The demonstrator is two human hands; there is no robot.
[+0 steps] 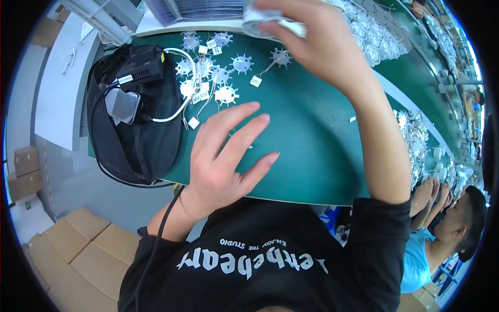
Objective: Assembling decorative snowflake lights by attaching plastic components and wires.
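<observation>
My left hand (221,158) hovers over the near left of the green table mat (306,140), its fingers stretched and spread, with nothing in them. At the far edge my right hand (314,39) is closed around a blurred grey-white round piece (257,21). A narrow white part (293,27) shows beside its fingers. Below the right hand lies a pale spiked disc (280,57), wired to a small white block (255,81). Several similar discs (241,63) with wires and white blocks lie in a loose group beyond my left hand.
At left a black mesh bag (117,151) carries a black box (138,70), a silver device (123,105) and cables. Clear round parts (371,39) are heaped at the far right. A co-worker (431,244) sits at right beside shiny parts (413,140). Cardboard boxes (78,249) stand at lower left.
</observation>
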